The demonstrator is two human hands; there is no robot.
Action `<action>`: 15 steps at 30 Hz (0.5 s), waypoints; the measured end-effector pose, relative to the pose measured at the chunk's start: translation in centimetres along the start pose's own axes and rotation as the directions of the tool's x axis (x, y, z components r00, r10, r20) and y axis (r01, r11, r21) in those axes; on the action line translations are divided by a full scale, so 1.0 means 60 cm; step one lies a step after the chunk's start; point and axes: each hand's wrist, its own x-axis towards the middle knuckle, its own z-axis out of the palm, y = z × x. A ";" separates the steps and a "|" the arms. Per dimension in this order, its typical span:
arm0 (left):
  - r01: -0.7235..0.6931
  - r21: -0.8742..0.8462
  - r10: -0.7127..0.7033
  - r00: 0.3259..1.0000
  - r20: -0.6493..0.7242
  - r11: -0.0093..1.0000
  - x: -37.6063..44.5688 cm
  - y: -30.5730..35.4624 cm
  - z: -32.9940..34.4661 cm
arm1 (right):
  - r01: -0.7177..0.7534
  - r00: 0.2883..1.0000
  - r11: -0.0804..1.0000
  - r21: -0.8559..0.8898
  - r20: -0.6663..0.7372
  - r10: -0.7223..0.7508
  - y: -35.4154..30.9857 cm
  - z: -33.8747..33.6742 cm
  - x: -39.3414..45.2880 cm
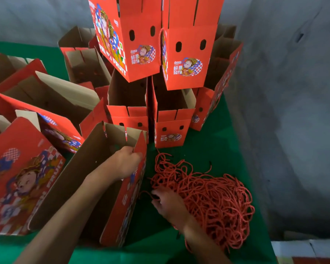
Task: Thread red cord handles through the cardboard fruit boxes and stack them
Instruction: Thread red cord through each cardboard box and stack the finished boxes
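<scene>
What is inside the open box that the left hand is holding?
The open box shows bare brown cardboard walls, and the left hand grips its right wall. The forearm and near wall cover its floor.

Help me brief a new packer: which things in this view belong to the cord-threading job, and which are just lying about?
In the job:
- open box, its wall gripped by the left hand
- pile of red cords, right hand picking at it
- stacked boxes
- unthreaded boxes

Just there:
- green table cover
- grey wall
</scene>
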 end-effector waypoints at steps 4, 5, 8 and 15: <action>0.044 -0.042 -0.046 0.998 -0.051 0.998 0.005 -0.006 -0.005 | 0.046 0.999 0.974 -0.223 0.023 -0.041 -0.028 0.054 0.038; 0.039 -0.057 -0.040 0.999 -0.025 0.998 0.005 -0.007 -0.009 | 0.045 0.999 0.969 -0.241 0.022 -0.041 -0.036 0.063 0.044; 0.047 -0.053 -0.049 0.998 -0.029 0.997 0.010 -0.016 -0.014 | 0.017 0.999 0.983 -0.182 -0.025 -0.022 -0.044 0.079 0.050; 0.084 -0.069 -0.083 0.996 0.015 0.994 0.014 -0.026 -0.024 | -0.031 0.999 0.977 -0.211 -0.029 0.025 -0.053 0.082 0.050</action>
